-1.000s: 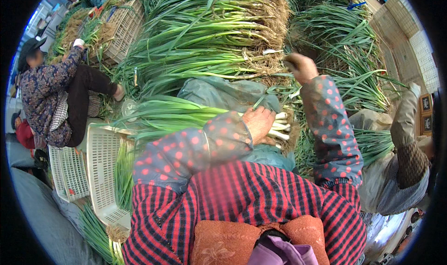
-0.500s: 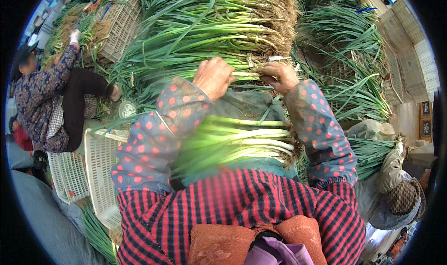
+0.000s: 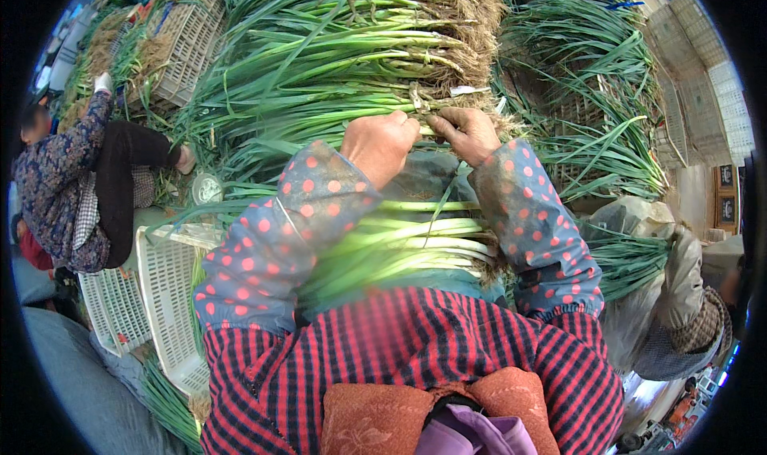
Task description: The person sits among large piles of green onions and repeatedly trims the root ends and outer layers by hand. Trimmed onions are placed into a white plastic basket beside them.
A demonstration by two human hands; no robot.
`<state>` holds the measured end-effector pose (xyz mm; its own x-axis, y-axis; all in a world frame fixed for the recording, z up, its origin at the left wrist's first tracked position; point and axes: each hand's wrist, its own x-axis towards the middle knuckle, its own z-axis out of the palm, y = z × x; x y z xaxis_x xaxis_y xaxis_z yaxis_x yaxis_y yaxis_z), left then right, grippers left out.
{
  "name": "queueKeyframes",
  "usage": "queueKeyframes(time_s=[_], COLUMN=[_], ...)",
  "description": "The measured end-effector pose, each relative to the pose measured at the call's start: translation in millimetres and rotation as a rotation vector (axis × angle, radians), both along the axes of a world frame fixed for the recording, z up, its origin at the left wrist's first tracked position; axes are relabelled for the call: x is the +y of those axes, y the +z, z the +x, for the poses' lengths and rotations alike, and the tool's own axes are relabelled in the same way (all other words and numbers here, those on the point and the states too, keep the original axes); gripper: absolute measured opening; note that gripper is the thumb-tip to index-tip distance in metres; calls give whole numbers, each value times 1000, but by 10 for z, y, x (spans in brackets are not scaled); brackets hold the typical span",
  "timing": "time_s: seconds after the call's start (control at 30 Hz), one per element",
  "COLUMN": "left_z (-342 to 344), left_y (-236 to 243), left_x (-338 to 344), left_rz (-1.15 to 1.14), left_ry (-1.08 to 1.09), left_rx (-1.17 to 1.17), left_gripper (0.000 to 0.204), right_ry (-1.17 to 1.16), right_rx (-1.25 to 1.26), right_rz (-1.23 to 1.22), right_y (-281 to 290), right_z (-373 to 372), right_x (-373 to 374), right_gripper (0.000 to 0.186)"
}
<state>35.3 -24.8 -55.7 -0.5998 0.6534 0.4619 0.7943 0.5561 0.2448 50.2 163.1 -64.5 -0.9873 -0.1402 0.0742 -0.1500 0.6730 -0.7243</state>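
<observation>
Just this side of a big pile of green garlic [image 3: 343, 55], with brown roots to the right, my two hands work close together. My left hand [image 3: 382, 145] is closed, its fingers pinching a pale green garlic stalk [image 3: 427, 130]. Thumb and fingers of my right hand [image 3: 467, 135] close on the same stalk's root end. On my lap, over a dark cloth [image 3: 427, 175], lies a bunch of cleaned green garlic [image 3: 415, 239] with white stems, blurred at its leafy left side. My left fingertips are partly hidden.
White plastic crates [image 3: 169, 295] stand at left. Beyond them a seated co-worker [image 3: 60, 183] reaches to a root-filled crate [image 3: 188, 51]. More green garlic [image 3: 591, 111] lies heaped at right. Another person [image 3: 679, 295] bends beside a leafy bundle [image 3: 627, 255] at lower right.
My hands have drawn closer together along the stalk, the right one moving left. A thin strand now crosses the bunch on my lap. The view has shifted slightly.
</observation>
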Motion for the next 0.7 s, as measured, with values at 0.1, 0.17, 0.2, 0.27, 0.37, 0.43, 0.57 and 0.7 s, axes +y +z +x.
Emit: queueKeyframes(time_s=[0.1,0.17,0.2,0.27,0.37,0.43,0.57,0.7], left_z=[9,9,-2,-9,-27,-39,-116,-268], left_y=[10,37,55,93,146,172,184,141], left_x=[17,23,24,25,-1,-78,-297,-394], left_rz=[-62,-62,-90,-75,-62,-94,170,299], left_ry=[-22,-39,-38,-54,-63,-30,56,136], left_rx=[158,257,336,335,331,316,-36,-387], left_gripper=[7,8,9,14,19,19,10,15], right_ry=[-9,-8,-44,-58,-154,-195,-441,-608], right_rx=[170,180,1,-64,39,133,160,-354], right_rz=[238,306,189,126,327,432,682,671], right_y=[77,140,163,167,91,1,-173,-278], right_z=[28,25,19,-11,-76,-152,-135,12], right_x=[13,6,1,-8,90,298,1085,1692], right_gripper=[25,24,25,28,32,33,30,48])
